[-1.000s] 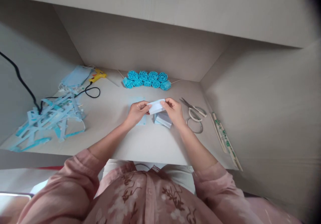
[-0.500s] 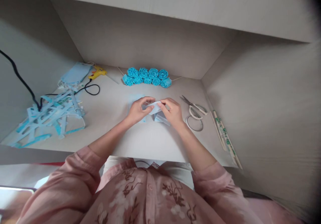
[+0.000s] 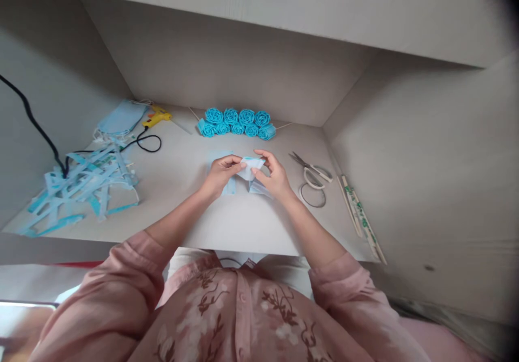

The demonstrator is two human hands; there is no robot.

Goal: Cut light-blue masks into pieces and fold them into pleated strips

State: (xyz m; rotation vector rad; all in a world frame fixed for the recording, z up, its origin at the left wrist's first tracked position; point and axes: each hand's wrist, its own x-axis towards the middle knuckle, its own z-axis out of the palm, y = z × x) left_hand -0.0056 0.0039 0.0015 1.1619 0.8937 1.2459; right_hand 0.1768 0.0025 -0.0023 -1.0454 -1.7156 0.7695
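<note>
Left hand and right hand pinching small pale-blue folded strip between fingertips, both closed on it, holding it just above desk centre. More pale-blue pieces lying under right hand. Judging progress: nine finished blue rosettes sitting at back; current strip folded only, not rolled. Scissors lying right, glue gun resting left, near offcut pile. Chopsticks lying far right.

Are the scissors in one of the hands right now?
No, the scissors lie on the desk beside the right hand, which grips a pale blue strip together with the left hand.
</note>
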